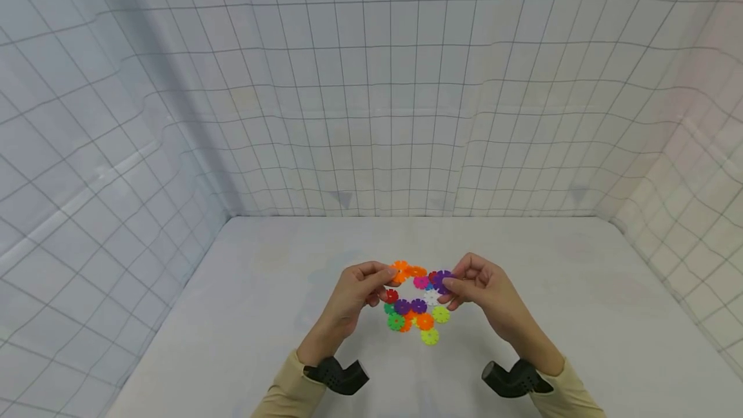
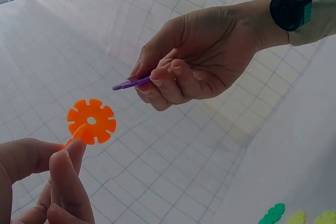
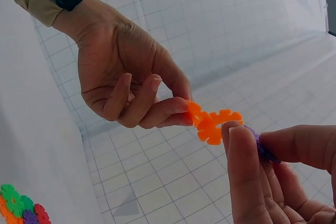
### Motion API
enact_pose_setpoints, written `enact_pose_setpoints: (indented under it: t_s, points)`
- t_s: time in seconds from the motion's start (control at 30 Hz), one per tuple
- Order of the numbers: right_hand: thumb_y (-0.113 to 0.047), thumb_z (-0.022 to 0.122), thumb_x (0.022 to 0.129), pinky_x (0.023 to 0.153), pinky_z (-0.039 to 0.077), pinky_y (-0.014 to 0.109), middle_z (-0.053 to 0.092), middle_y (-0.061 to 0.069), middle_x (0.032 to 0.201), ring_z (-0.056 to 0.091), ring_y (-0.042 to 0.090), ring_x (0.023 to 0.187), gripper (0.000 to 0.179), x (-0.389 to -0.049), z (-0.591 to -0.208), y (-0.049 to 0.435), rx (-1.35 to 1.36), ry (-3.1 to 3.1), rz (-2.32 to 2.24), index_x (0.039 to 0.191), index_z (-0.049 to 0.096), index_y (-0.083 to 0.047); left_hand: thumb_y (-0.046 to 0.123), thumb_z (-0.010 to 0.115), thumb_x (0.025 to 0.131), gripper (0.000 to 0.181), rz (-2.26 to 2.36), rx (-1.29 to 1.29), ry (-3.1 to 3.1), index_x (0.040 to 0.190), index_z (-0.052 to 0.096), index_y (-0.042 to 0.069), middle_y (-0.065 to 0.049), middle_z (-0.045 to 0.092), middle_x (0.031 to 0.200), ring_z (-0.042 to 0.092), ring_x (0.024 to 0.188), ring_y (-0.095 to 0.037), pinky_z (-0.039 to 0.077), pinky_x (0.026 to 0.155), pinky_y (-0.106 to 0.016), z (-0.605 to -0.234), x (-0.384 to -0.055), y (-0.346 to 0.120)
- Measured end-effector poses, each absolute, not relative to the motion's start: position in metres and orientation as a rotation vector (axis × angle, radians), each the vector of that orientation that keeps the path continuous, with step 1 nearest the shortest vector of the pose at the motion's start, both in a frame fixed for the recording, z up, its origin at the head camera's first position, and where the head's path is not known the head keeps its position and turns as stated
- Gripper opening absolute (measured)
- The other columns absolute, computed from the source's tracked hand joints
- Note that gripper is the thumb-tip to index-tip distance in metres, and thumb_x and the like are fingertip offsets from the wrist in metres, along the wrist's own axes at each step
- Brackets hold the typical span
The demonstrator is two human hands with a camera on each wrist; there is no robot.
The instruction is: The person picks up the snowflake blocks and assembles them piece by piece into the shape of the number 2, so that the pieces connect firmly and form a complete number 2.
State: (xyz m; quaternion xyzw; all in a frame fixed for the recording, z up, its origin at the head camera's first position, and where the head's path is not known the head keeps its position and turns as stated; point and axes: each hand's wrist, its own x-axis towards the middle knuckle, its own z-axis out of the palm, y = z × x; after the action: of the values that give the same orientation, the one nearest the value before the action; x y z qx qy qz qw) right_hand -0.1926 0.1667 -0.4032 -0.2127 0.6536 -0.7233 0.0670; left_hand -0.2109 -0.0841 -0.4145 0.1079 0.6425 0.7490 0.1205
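Note:
My left hand (image 1: 353, 292) pinches a joined cluster of orange notched plastic discs (image 2: 105, 114) between thumb and fingertips. The discs are slotted into one another at angles, as the right wrist view shows. Facing it, my right hand (image 1: 487, 286) pinches a single purple notched disc (image 2: 125, 85) by its edge. In the left wrist view that purple disc appears edge-on, apart from the orange ones. Both hands are raised over a pile of loose discs, including a green disc (image 1: 396, 322), a purple disc (image 1: 418, 306) and a yellow disc (image 1: 430, 337).
The pile lies on a white table (image 1: 278, 315) and mixes several colours, among them red, pink and white discs. Grid-patterned white sheeting (image 1: 371, 95) stands behind the table and along both sides. Each wrist wears a black camera (image 1: 342, 377).

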Motion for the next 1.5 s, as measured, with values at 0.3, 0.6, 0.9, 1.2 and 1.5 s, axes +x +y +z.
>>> enact_pose_setpoints:
  t_s: [0.3,0.6,0.9,1.2,1.5]
  points:
    - [-0.003,0.062,0.091,0.063,0.056,0.037,0.067,0.013,0.081,0.068,0.023,0.069,0.018,-0.1914,-0.4033,0.1656,-0.665,1.953,-2.207,0.093,0.048,0.007,0.019,0.065,0.091,0.019,2.165,0.342,1.877,0.092,0.066,0.001,-0.004,0.068,0.08,0.054,0.057,-0.011,0.039,0.053,-0.019,-0.4151,-0.2108,-0.0843]
    - [-0.004,0.062,0.091,0.062,0.056,0.035,0.066,0.015,0.081,0.068,0.023,0.068,0.018,-0.1911,-0.4053,0.1639,-0.673,1.942,-2.207,0.094,0.048,0.007,0.019,0.066,0.091,0.019,2.136,0.363,1.916,0.092,0.066,-0.001,-0.005,0.068,0.079,0.054,0.059,-0.012,0.04,0.053,-0.019,-0.4166,-0.2114,-0.0844]
    - [-0.003,0.063,0.091,0.061,0.056,0.036,0.063,0.025,0.08,0.068,0.022,0.066,0.022,-0.1918,-0.4057,0.1634,-0.697,1.943,-2.194,0.095,0.046,0.011,0.016,0.065,0.091,0.023,2.05,0.466,2.013,0.095,0.064,-0.006,-0.003,0.067,0.075,0.054,0.059,-0.012,0.039,0.052,-0.02,-0.4175,-0.2111,-0.085]
    - [-0.001,0.063,0.09,0.06,0.056,0.037,0.061,0.027,0.079,0.066,0.022,0.064,0.02,-0.1899,-0.4041,0.1624,-0.701,2.03,-2.143,0.095,0.047,0.01,0.016,0.066,0.09,0.021,2.062,0.503,2.041,0.094,0.066,-0.004,-0.005,0.068,0.077,0.054,0.06,-0.018,0.037,0.052,-0.021,-0.4161,-0.2104,-0.0847]
    - [0.0,0.063,0.09,0.059,0.056,0.036,0.061,0.025,0.079,0.066,0.022,0.064,0.017,-0.1891,-0.4032,0.1617,-0.729,2.129,-2.123,0.095,0.049,0.009,0.016,0.066,0.09,0.02,2.026,0.538,2.124,0.094,0.066,-0.003,-0.006,0.067,0.076,0.056,0.06,-0.014,0.038,0.052,-0.02,-0.4133,-0.2076,-0.0852]
